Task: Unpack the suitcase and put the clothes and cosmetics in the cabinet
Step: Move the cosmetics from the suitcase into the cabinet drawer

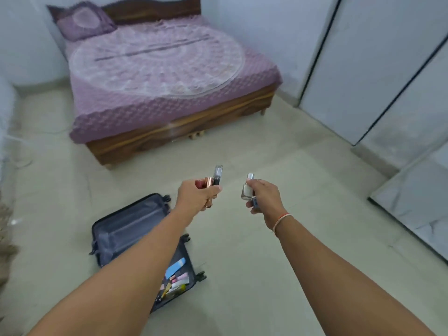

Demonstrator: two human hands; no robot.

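A dark blue suitcase [126, 229] lies open on the floor at the lower left, partly hidden by my left forearm. Several cosmetics [175, 278] lie in its nearer half; the farther half looks empty. My left hand [196, 195] is raised above the floor and grips a few cosmetic tubes [214, 179], rose-gold, red and black with a clear cap. My right hand [264, 197] holds small bottles [247, 189], one white with a silver cap. The white cabinet [378, 76] stands along the right wall with its doors closed.
A wooden bed [184, 129] with a purple patterned cover and a pillow [84, 20] fills the far middle of the room. Pale tiled floor [278, 141] stretches between bed, suitcase and cabinet. Something pale and blurred [7, 112] stands at the left edge.
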